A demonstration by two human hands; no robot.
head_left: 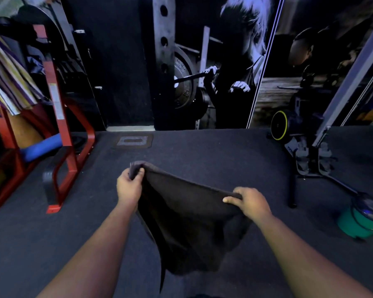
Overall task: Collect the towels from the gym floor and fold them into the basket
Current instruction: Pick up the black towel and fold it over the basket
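Note:
A dark brown towel (pixel 187 224) hangs in the air in front of me, stretched along its top edge between both hands. My left hand (pixel 128 186) pinches the towel's upper left corner, fingers curled round a bunched bit of cloth. My right hand (pixel 249 202) grips the upper right corner, thumb on the near side of the hem. The rest of the towel droops down toward the dark gym floor (pixel 202 151). No basket is in view.
A red metal rack (pixel 67 134) with a blue roll (pixel 42 146) stands at the left, a striped cloth (pixel 7 72) draped over it. At the right are a machine with a yellow-rimmed wheel (pixel 279 125), a black bar on the floor (pixel 292 190) and a green tub (pixel 357 222). A poster wall closes the back.

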